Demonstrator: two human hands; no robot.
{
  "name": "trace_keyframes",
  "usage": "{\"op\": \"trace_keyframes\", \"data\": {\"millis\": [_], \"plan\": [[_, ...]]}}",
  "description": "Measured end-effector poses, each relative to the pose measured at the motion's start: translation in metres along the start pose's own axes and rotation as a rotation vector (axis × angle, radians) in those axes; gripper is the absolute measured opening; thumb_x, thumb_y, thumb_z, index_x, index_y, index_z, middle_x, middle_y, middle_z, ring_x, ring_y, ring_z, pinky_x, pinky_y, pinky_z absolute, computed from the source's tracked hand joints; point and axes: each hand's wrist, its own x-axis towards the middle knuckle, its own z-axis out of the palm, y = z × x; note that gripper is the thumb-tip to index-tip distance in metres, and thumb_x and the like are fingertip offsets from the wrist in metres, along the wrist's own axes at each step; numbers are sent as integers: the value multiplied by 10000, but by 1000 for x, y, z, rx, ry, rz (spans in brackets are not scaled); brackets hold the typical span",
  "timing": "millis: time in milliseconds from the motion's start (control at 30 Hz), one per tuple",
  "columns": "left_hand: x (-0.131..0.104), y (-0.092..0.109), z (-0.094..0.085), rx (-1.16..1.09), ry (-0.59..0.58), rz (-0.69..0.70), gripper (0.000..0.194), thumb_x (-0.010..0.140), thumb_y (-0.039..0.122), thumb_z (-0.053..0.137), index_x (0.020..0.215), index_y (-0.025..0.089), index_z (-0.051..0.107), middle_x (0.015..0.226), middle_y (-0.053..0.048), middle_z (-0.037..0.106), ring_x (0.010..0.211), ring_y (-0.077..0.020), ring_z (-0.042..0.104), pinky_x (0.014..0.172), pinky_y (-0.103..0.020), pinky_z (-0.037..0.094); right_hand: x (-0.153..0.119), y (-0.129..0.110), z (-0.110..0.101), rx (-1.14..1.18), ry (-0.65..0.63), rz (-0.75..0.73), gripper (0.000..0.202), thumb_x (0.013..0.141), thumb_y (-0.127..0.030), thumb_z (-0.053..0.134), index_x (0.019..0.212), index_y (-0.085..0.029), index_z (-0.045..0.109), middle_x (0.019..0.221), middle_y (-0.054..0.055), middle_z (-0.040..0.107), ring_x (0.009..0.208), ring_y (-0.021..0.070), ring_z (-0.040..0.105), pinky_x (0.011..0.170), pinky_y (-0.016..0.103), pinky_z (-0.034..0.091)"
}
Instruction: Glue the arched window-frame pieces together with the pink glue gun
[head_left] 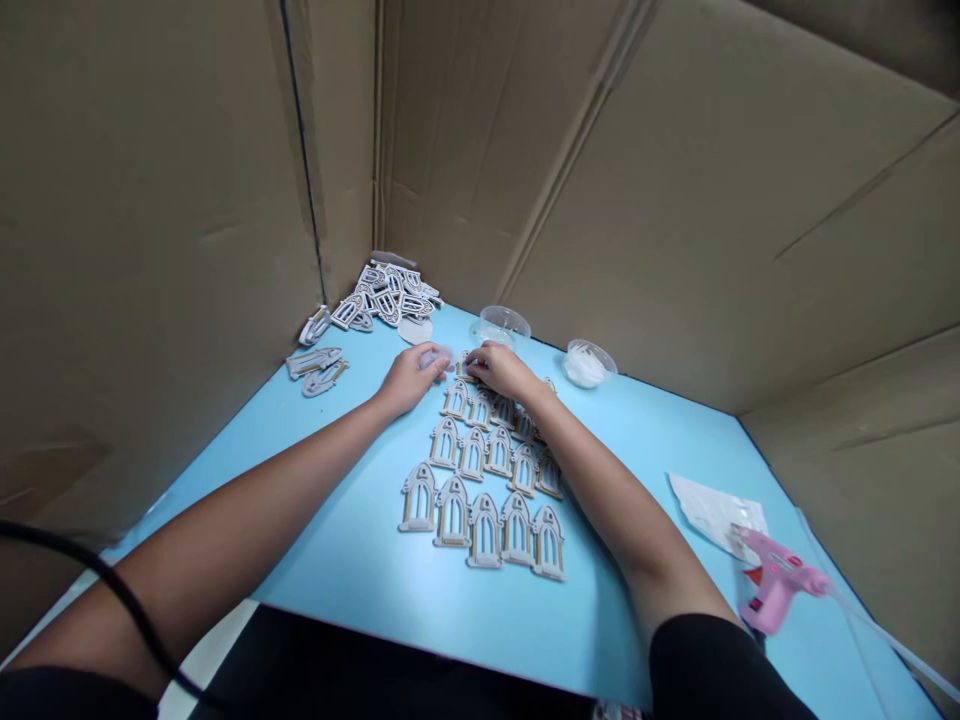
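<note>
My left hand [411, 380] is closed on a small translucent whitish piece [435, 356], whose exact kind I cannot make out. Just to its right, my right hand [504, 370] has its fingertips pinched together over an arched window-shaped piece [463, 368] at the far end of the rows. What those fingertips hold is too small to tell. Toward me, several grey-white arched window pieces [452, 512] with tan edges lie flat in rows, pointed ends away from me. My right forearm covers part of the rows.
A pile of arched pieces [386, 295] fills the far left corner, with a few loose ones [324, 378] nearer. Clear round tubs [506, 320] and a tub of white bits [587, 366] stand behind. A pink glue gun [780, 578] rests on a white packet [716, 512]. Cardboard walls [600, 180] enclose the blue table [360, 560].
</note>
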Motion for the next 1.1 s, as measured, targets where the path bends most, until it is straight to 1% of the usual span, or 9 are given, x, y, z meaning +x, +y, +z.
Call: {"op": "trace_keyframes", "data": {"millis": [67, 167, 333, 467, 600, 733, 833, 967, 1100], "plan": [[-2, 2, -1, 12, -11, 9, 305, 1016, 433, 703, 1097, 140, 697, 903, -21, 730, 759, -152, 695, 758, -332, 604, -5, -5, -4, 49, 21, -2, 161, 941, -226, 653, 871, -176, 788, 891, 76, 687, 808, 195, 596, 829, 325, 454], [-5, 4, 0, 13, -41, 22, 381, 936, 504, 766, 1053, 146, 713, 845, -21, 745, 695, -153, 679, 723, -319, 577, -14, -13, -8, 160, 47, 4, 314, 1010, -393, 562, 943, -169, 771, 875, 69, 711, 799, 193, 599, 775, 319, 462], [-10, 12, 3, -6, -96, 37, 568, 735, 680, 823, 950, 159, 749, 714, -31, 740, 636, -185, 656, 637, -297, 510, -25, -20, -5, 341, 8, -2, 391, 878, -564, 677, 892, -178, 737, 833, 43, 718, 736, 170, 581, 689, 297, 454], [-13, 18, 4, -26, -140, 30, 538, 720, 647, 825, 941, 162, 753, 680, -24, 719, 620, -179, 638, 626, -291, 499, -29, -21, -3, 449, -18, 10, 440, 852, -624, 674, 848, -185, 697, 811, 34, 694, 729, 159, 569, 667, 289, 452], [-13, 19, 4, -42, -123, 11, 517, 707, 612, 831, 953, 165, 748, 662, -17, 706, 579, -161, 600, 573, -270, 457, -30, -19, -1, 517, -19, 35, 369, 863, -559, 675, 877, -190, 683, 808, 21, 677, 731, 157, 575, 669, 286, 465], [-12, 18, 4, -53, -82, -7, 526, 695, 614, 829, 944, 156, 755, 629, -13, 693, 525, -136, 540, 525, -254, 416, -30, -17, 3, 561, 25, 57, 289, 831, -433, 702, 1000, -203, 657, 828, 7, 673, 764, 166, 613, 699, 287, 500], [-12, 18, 4, -64, -56, -18, 527, 690, 620, 831, 921, 151, 758, 643, -29, 708, 517, -129, 528, 513, -251, 412, -29, -14, 1, 565, 64, 70, 255, 821, -411, 695, 967, -210, 635, 841, 11, 672, 752, 162, 616, 699, 289, 509], [-12, 19, 4, -82, -27, -35, 533, 684, 626, 841, 900, 149, 746, 763, -81, 779, 528, -127, 536, 508, -253, 418, -29, 0, -10, 525, 150, 114, 224, 849, -426, 648, 887, -209, 609, 865, 28, 669, 711, 155, 600, 686, 303, 504], [-11, 20, 5, -97, -7, -48, 555, 671, 635, 851, 898, 142, 734, 813, -113, 802, 542, -129, 550, 508, -252, 424, -30, 20, -18, 454, 233, 163, 232, 846, -357, 605, 1024, -208, 599, 866, 23, 667, 744, 169, 606, 717, 312, 501]]}}
